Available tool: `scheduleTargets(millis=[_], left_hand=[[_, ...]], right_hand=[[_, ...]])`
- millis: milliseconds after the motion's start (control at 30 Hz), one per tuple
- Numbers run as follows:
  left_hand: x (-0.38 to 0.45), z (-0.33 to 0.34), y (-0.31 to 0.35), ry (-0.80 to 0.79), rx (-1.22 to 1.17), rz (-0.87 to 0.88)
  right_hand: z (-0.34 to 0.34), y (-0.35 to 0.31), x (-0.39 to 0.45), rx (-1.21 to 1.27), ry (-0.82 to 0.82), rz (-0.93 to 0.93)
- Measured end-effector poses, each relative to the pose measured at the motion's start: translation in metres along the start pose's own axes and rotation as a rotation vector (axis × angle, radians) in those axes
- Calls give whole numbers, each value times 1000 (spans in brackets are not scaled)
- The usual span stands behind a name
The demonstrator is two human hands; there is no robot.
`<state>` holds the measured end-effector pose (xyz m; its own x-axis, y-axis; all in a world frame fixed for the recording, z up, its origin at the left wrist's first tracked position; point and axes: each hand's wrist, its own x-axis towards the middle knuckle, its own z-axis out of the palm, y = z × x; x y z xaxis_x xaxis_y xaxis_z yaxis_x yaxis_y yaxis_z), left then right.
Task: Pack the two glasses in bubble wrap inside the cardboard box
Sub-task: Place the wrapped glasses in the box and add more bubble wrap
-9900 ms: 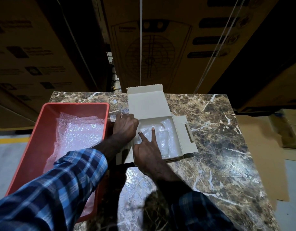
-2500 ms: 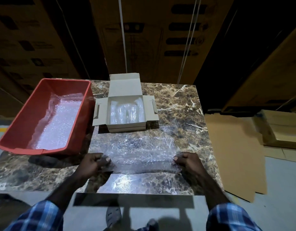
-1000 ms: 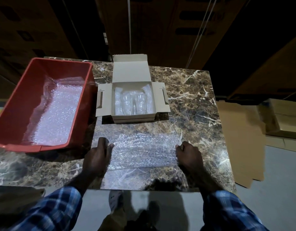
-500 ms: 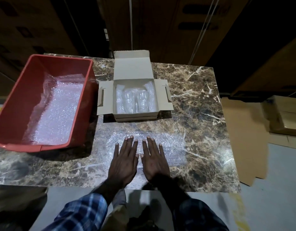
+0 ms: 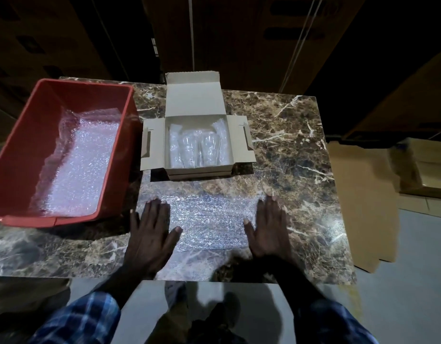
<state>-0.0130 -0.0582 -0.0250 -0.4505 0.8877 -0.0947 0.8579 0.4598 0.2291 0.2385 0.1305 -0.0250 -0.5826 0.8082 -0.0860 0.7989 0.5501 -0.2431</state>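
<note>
Bubble wrap (image 5: 209, 219) is spread flat on the marble table (image 5: 301, 150) in the lower middle of the frame, and it is pressed down at both ends. The left hand (image 5: 150, 234) is laid open on its left edge, fingers straight and spread; the right hand (image 5: 269, 229) is laid the same way on its right edge. Nothing is gripped or pinched by either.

The cardboard box (image 5: 194, 100) is seen just above the sheet, centre frame, lid and side flaps folded out. The two glasses (image 5: 199, 150) are lying side by side inside it, bedded in more wrap, uncovered on top.

A red bin (image 5: 21, 135) with spare wrap is set at the left of the frame, close beside the box.

The sheet is judged to be meant as a top layer — so the risks lie in the transfer. The film is light and limp: if it is lifted by one edge only, it could fold on itself or be dragged off the table's near edge. If it is laid crooked, part of a glass may be left bare under the lid. The box is light too — it could be shoved by a careless push while the wrap is tucked in
</note>
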Motion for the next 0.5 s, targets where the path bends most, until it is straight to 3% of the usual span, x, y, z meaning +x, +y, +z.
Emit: scheduleTargets(millis=[133,200,367,500], left_hand=[[-4,6,0,27,-15,378],[-9,10,-2,45,-24,471],[-13,7,-6,85,-39,472],[-7,5,-1,132,-67,502]], right_hand=[[10,-48,-21,93,121,-415],[26,-60,-29,123,160,-556],[41,-47,-18,155,296,-522],[14,-41,-3,283,256,-422]])
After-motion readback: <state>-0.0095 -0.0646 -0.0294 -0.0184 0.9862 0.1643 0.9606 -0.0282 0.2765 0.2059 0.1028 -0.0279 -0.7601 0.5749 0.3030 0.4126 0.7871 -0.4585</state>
